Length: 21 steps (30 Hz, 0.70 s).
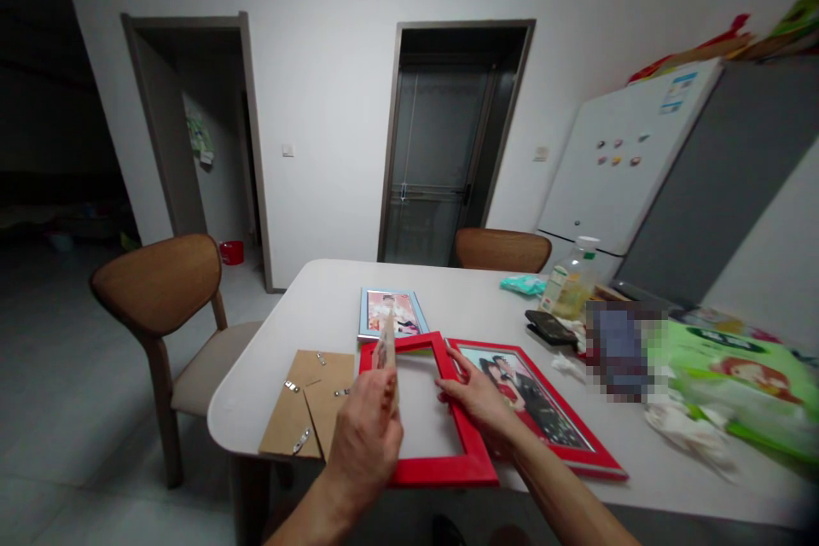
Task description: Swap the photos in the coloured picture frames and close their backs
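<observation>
My left hand (366, 426) is closed on a thin pale flat piece (387, 333), seen almost edge-on, so its kind is unclear. It stands upright over the left side of an empty red picture frame (477, 459). My right hand (477, 397) grips the frame's right side, thumb on top, with the tabletop showing through the opening. Under my right forearm lies another red picture frame (576, 435) holding a photo of people. Beyond my hands a light blue picture frame (363, 307) lies flat. Brown backing boards (291, 409) with metal hangers lie to the left.
The white table (281, 316) holds, at right, an oil bottle (569, 281), a black phone-like object (550, 327), crumpled tissues (688, 431) and a green package (742, 367). Wooden chairs stand at the left (159, 281) and far side (505, 249). A fridge (614, 153) is behind.
</observation>
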Available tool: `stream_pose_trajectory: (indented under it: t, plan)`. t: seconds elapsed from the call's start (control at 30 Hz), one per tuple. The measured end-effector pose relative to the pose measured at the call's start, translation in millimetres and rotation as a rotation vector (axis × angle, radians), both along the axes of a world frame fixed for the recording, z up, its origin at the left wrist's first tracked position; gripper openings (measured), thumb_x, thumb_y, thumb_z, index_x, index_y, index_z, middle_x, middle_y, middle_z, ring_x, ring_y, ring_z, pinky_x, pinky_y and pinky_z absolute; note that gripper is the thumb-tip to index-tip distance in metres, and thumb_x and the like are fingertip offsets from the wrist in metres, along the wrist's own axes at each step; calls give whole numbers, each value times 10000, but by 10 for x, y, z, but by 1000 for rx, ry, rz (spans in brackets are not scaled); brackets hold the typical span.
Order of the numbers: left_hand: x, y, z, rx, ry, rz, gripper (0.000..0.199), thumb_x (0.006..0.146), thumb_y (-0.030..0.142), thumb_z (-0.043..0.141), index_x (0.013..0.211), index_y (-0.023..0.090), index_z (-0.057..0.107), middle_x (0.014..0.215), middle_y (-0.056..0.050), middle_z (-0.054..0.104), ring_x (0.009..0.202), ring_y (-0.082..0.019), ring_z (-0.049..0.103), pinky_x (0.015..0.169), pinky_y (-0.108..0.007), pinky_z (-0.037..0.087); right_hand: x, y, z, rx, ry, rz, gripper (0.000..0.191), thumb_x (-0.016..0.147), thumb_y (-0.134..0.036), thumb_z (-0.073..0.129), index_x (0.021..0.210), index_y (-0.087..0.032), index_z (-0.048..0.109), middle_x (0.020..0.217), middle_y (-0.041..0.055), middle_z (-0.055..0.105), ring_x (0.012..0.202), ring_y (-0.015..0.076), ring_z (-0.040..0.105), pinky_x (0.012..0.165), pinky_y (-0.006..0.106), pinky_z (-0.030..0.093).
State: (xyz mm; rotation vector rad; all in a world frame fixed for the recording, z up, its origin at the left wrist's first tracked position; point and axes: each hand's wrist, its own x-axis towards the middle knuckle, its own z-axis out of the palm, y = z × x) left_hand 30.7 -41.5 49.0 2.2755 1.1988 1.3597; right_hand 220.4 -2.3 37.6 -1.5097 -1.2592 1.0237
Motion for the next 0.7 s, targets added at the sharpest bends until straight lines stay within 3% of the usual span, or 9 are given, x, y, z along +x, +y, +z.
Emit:
stream_pose_trajectory:
  t: [0.13, 0.27, 0.43, 0.7]
  plan:
    - [-374, 50, -71, -99, -149, 265, 391, 692, 159, 425, 1083, 179, 410, 1025, -74, 537, 937, -216, 526, 816, -361, 431, 100, 72, -129, 74, -443, -43, 575, 672, -214, 449, 1223, -75, 358, 741, 51, 632, 621, 152, 579, 573, 245, 429]
    - [-671, 44, -342, -221, -125, 363, 357, 711, 242, 432, 1059, 164, 435, 1046, -81, 549, 969, -231, 525, 828, -367, 420, 123, 98, -262, 104, -747, -64, 494, 694, -193, 413, 1163, -44, 447, 1014, 156, 595, 871, 210, 569, 767, 293, 400]
    - [-804, 8, -601, -241, 34, 412, 363, 723, 292, 442, 1063, 164, 459, 1059, -82, 558, 982, -233, 518, 853, -390, 392, 70, 84, -326, 126, -919, -31, 444, 726, -180, 394, 1139, -37, 474, 1044, 185, 579, 946, 230, 544, 832, 310, 363]
    - [-814, -26, -604, -160, 246, 455, 293, 735, 287, 449, 990, 157, 514, 960, -84, 589, 923, -230, 532, 848, -395, 380, 16, 75, -308, 139, -1017, 10, 365, 726, -153, 392, 1042, -48, 542, 932, 171, 612, 880, 220, 558, 786, 286, 378]
